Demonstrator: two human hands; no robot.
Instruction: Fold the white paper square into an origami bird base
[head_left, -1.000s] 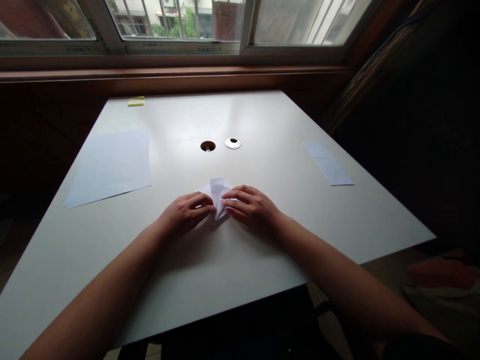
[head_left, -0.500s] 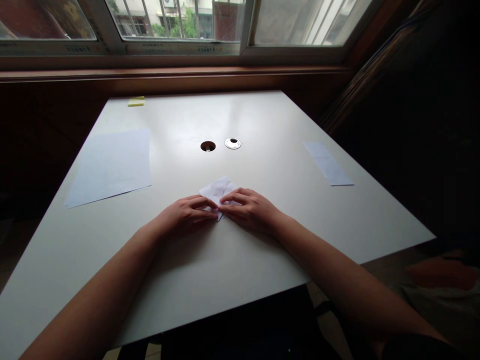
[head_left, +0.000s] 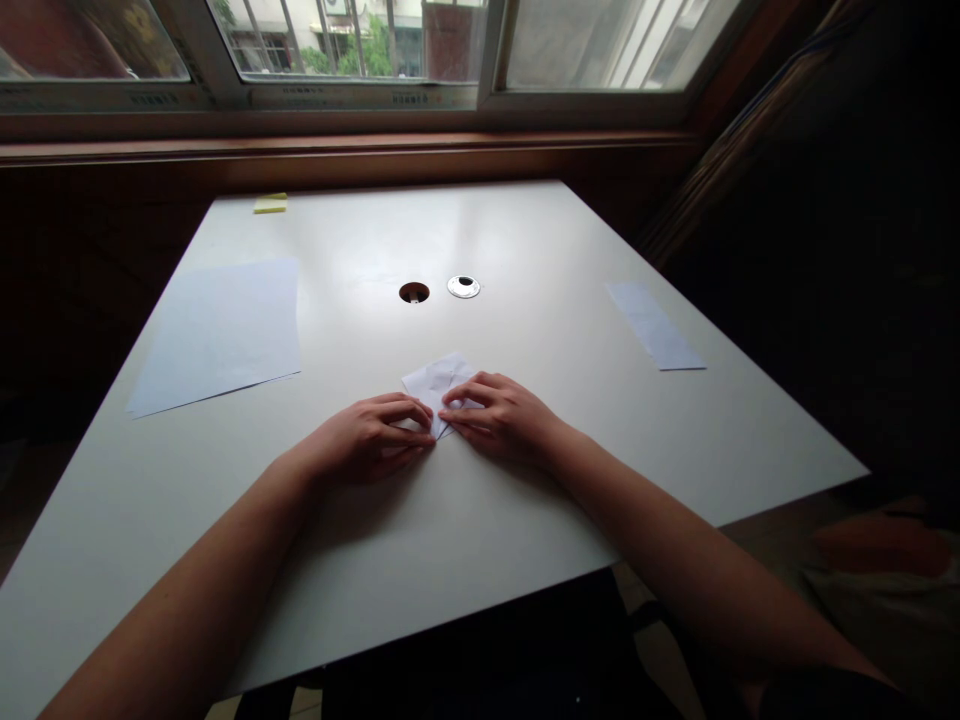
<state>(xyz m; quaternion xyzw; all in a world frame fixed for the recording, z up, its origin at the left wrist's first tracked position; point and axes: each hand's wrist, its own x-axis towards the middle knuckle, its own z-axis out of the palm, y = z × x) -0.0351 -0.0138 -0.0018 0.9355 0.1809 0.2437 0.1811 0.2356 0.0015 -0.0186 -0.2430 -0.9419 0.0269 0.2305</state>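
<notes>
The left hand (head_left: 375, 435) and the right hand (head_left: 510, 420) are close together, knuckles bent, both closed on one small piece of folded paper (head_left: 431, 377). It sits near the middle of the counter (head_left: 465, 540), straight in front of the person. From where I stand, the left thumb and finger pinch it by the near corner, while the right fingertips grip it just alongside, a little farther up. The far part of the paper pokes out beyond the fingers, pale and lightly creased; how the layers run under the fingertips I can't make out.

I'd call this a folding step — lining up or pressing a crease down by that near corner. The next move seems to call for fine fingertip work: one side held steady, the edges kept matched, the fold pressed flat without skewing the layers.

Nothing crowds the work. The large white sheets (head_left: 217, 330) lie well off to the left, a narrow paper strip (head_left: 655, 325) to the right — both apart from the hands.
</notes>
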